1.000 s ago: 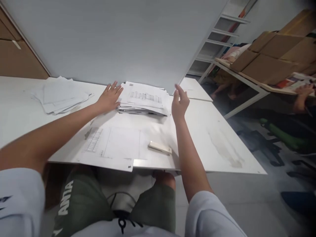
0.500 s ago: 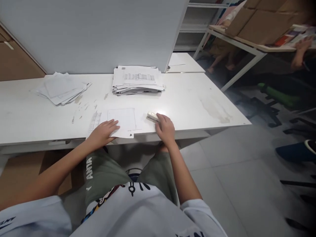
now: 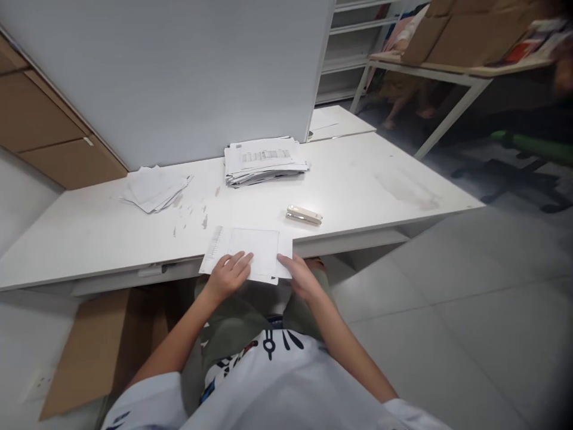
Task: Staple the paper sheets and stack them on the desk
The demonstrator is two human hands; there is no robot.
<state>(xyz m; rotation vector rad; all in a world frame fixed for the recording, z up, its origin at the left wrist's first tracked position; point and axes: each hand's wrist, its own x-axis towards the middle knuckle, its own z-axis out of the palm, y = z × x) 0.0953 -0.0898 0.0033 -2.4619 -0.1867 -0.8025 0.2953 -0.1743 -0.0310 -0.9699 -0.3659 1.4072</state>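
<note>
A few printed sheets lie at the near edge of the white table, hanging slightly over it. My left hand rests on their near left part with fingers laid on the paper. My right hand grips their near right corner, thumb on top. A cream stapler lies on the table just beyond and to the right of the sheets, untouched. A thick stack of printed papers sits farther back against the grey partition.
A loose pile of white sheets lies at the back left. A flat cardboard piece lies on the floor under the table. Another person's legs show under a far desk loaded with cardboard boxes.
My right hand has left the stapler and moved to the near right corner of the sheets. The sheets have slid toward me. The view has pulled back from the table.
</note>
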